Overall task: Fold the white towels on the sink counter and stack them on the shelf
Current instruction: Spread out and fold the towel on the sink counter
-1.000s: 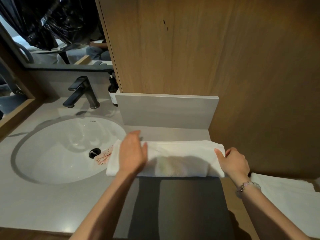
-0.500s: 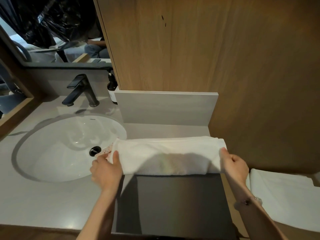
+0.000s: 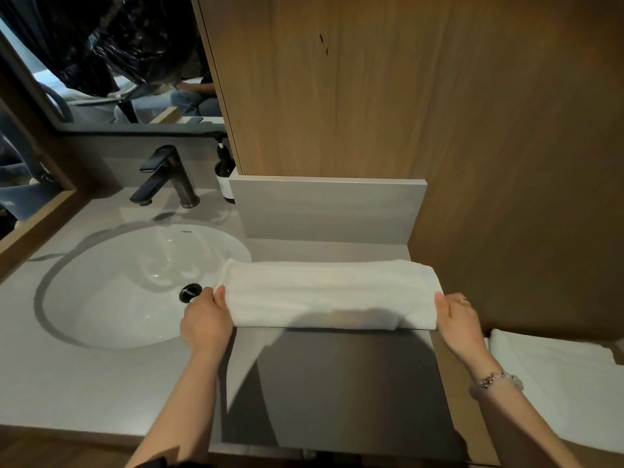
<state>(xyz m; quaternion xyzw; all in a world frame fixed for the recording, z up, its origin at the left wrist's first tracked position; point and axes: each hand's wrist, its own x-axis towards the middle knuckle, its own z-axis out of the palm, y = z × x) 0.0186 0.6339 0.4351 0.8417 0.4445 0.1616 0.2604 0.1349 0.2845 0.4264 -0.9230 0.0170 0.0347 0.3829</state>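
Observation:
A white towel, folded into a long narrow band, lies across the grey sink counter to the right of the basin. Its left end overhangs the basin edge. My left hand grips the towel's near left corner, thumb on top. My right hand grips the near right corner the same way. A second white towel lies flat on a lower wooden surface at the right edge of the view.
The white oval basin with a black drain fills the left. A black tap and a dark soap bottle stand behind it. A grey upstand and wooden panel rise behind the towel.
My left hand has left the top of the towel and gone to its near left corner. My right hand has shifted to the near right corner. The towel lies flatter and longer.

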